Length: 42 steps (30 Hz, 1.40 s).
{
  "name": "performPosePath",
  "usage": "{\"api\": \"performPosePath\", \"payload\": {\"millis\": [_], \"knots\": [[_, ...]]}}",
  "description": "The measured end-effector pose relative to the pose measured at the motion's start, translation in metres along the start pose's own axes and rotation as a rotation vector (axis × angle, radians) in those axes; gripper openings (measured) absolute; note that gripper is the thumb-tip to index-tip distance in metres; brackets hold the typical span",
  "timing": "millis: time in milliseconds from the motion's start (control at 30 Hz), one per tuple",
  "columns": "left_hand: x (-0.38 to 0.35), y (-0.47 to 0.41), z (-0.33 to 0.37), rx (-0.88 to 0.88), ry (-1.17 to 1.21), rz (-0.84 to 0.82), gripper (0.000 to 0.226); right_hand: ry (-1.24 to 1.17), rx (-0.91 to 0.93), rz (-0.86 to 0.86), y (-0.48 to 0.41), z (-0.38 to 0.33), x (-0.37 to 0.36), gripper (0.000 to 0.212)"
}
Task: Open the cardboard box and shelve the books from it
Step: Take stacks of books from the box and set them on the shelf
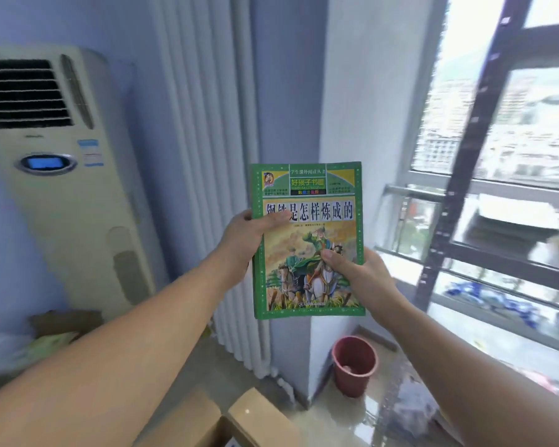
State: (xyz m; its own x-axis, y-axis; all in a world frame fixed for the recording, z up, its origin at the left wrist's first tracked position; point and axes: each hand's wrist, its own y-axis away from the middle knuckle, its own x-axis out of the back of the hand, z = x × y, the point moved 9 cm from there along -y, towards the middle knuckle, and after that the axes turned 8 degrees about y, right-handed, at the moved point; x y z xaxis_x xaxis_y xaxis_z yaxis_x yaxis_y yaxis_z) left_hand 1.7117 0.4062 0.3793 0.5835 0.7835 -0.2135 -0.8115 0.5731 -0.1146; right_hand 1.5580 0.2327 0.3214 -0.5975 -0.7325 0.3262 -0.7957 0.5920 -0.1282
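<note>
Book (309, 240) w/ green cover is held upright in mid-air, both hands pinching it: left hand (244, 235) fingers at its left edge, right hand (360, 274) fingers at lower right. Risk: thin cover, light pinch, could slip toward open cardboard box (226, 421) below.

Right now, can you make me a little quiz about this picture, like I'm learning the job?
1. True or false: both hands hold the green book.
2. Which stands on the floor below the book? A) red bucket B) blue chair C) black bag
3. Fill in: the cardboard box flaps are ____.

Key: 1 true: left hand grips the left edge, right hand the lower right. 2 A. 3 open.
</note>
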Motion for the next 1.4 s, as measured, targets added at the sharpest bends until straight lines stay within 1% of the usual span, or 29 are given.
{"api": "performPosePath", "payload": {"millis": [33, 100, 200, 267, 300, 400, 433, 500, 567, 667, 800, 867, 900, 1000, 1067, 1167, 1200, 1333, 1400], "knots": [[-0.027, -0.002, -0.005, 0.006, -0.005, -0.039, 0.076, 0.000, -0.006, 0.035, 0.007, 0.007, 0.025, 0.055], [-0.085, 0.000, -0.018, 0.026, -0.011, -0.112, 0.062, 0.001, -0.013, 0.092, 0.025, 0.022, 0.076, 0.054], [-0.173, 0.012, -0.034, 0.055, 0.005, -0.208, 0.040, 0.004, -0.038, 0.184, 0.052, 0.047, 0.155, 0.070], [-0.233, 0.019, -0.042, 0.054, 0.023, -0.294, 0.033, -0.012, -0.046, 0.231, 0.070, 0.062, 0.209, 0.064], [-0.264, 0.025, -0.046, 0.047, 0.027, -0.331, 0.032, -0.019, -0.047, 0.257, 0.079, 0.069, 0.238, 0.060], [-0.355, 0.042, -0.060, 0.033, 0.025, -0.408, 0.030, -0.011, -0.059, 0.345, 0.108, 0.095, 0.322, 0.063], [-0.384, 0.047, -0.066, 0.034, 0.019, -0.427, 0.031, -0.008, -0.072, 0.363, 0.117, 0.105, 0.348, 0.060], [-0.437, 0.057, -0.081, 0.054, 0.017, -0.458, 0.038, -0.001, -0.095, 0.383, 0.131, 0.125, 0.396, 0.047], [-0.481, 0.064, -0.095, 0.071, 0.029, -0.479, 0.047, 0.036, -0.104, 0.392, 0.141, 0.141, 0.440, 0.046], [-0.540, 0.068, -0.116, 0.069, 0.025, -0.527, 0.044, 0.055, -0.120, 0.413, 0.153, 0.162, 0.494, 0.055], [-0.618, 0.069, -0.142, 0.110, -0.010, -0.641, 0.071, -0.005, -0.156, 0.455, 0.165, 0.195, 0.551, 0.056], [-0.658, 0.067, -0.149, 0.116, -0.036, -0.696, 0.075, -0.015, -0.173, 0.494, 0.167, 0.208, 0.582, 0.060], [-0.676, 0.064, -0.152, 0.108, -0.038, -0.706, 0.073, -0.012, -0.177, 0.509, 0.165, 0.213, 0.598, 0.061], [-0.725, 0.053, -0.159, 0.093, -0.033, -0.736, 0.050, 0.009, -0.180, 0.555, 0.159, 0.228, 0.643, 0.059], [-0.754, 0.047, -0.166, 0.108, -0.029, -0.775, 0.039, 0.017, -0.187, 0.589, 0.155, 0.236, 0.670, 0.059], [-0.795, 0.034, -0.175, 0.151, 0.008, -0.816, 0.038, 0.026, -0.172, 0.615, 0.145, 0.245, 0.707, 0.056], [-0.807, 0.030, -0.177, 0.164, 0.029, -0.826, 0.037, 0.027, -0.167, 0.621, 0.142, 0.249, 0.718, 0.058], [-0.844, 0.022, -0.192, 0.207, 0.066, -0.844, 0.039, 0.032, -0.173, 0.601, 0.132, 0.270, 0.749, 0.081], [-0.862, 0.019, -0.196, 0.211, 0.064, -0.852, 0.040, 0.026, -0.172, 0.581, 0.125, 0.278, 0.764, 0.083]]}}
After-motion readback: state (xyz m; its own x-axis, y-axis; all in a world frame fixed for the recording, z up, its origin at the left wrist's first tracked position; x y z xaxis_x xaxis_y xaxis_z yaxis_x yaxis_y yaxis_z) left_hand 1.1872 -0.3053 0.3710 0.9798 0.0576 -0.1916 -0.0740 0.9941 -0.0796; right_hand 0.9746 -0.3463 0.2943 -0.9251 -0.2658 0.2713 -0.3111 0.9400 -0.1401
